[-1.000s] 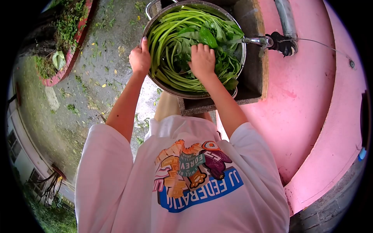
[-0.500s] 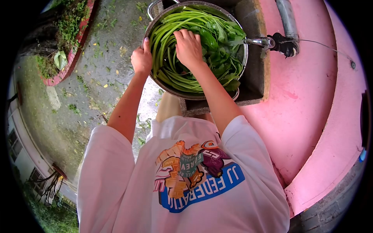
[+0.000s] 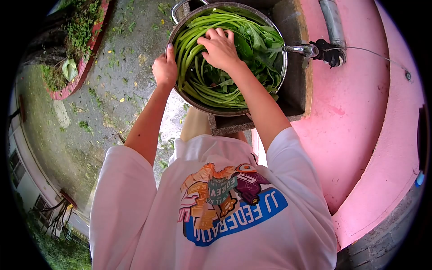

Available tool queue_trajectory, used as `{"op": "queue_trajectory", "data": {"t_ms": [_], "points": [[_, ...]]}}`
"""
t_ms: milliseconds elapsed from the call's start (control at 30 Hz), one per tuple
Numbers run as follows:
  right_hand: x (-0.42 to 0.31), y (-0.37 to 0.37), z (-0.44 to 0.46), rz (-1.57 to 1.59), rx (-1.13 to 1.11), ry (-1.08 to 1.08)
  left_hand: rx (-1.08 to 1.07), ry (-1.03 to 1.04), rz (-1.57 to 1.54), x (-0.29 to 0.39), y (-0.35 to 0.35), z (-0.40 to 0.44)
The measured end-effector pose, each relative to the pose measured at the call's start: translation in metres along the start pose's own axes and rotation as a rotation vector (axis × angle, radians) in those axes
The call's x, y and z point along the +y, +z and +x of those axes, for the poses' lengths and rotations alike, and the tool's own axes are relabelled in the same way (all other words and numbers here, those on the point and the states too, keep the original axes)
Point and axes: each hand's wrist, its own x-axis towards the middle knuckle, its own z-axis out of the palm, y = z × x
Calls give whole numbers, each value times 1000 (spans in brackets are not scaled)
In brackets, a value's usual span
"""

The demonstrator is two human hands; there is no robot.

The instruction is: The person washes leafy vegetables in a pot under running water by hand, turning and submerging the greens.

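A large metal pot (image 3: 284, 74) full of long-stemmed leafy greens (image 3: 198, 33) is at the top of the view. The stems curl round its left side, and the leaves bunch to the right. My left hand (image 3: 165, 69) is closed on the pot's left rim, thumb over the edge. Over the middle of the greens, my right hand (image 3: 220, 50) has its fingers apart and bent, their tips touching the stems. A metal tap (image 3: 300, 49) reaches over the right rim, and water seems to run from its mouth onto the leaves.
The pot sits over a stone sink (image 3: 294, 33) against a pink wall (image 3: 342, 103). A grey pipe (image 3: 332, 22) and a thin wire (image 3: 375, 51) are beside the tap. Wet ground (image 3: 121, 67) with scattered leaves and a brick-edged plant bed (image 3: 83, 72) lie to the left.
My right hand has shifted slightly, with its fingers now more spread and bent and its elbow further right. My left hand stays on the rim.
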Motion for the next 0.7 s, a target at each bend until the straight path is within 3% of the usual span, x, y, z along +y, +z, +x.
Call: {"op": "queue_trajectory", "data": {"t_ms": [100,133,367,567,633,700], "points": [[9,6,3,-11,22,-114,-14,-8,-10,1,0,0],[12,5,3,37,-101,-57,-18,-9,-22,1,0,0],[10,-37,-9,30,-269,-100,-2,-23,-16,-2,2,2],[14,-71,-29,45,-112,-212,-6,-17,-36,1,-1,-1],[16,-85,-38,173,-132,-59,-7,-6,-61,0,0,-1],[20,-97,-43,194,-129,-58,-2,-5,-44,0,0,-1]]}}
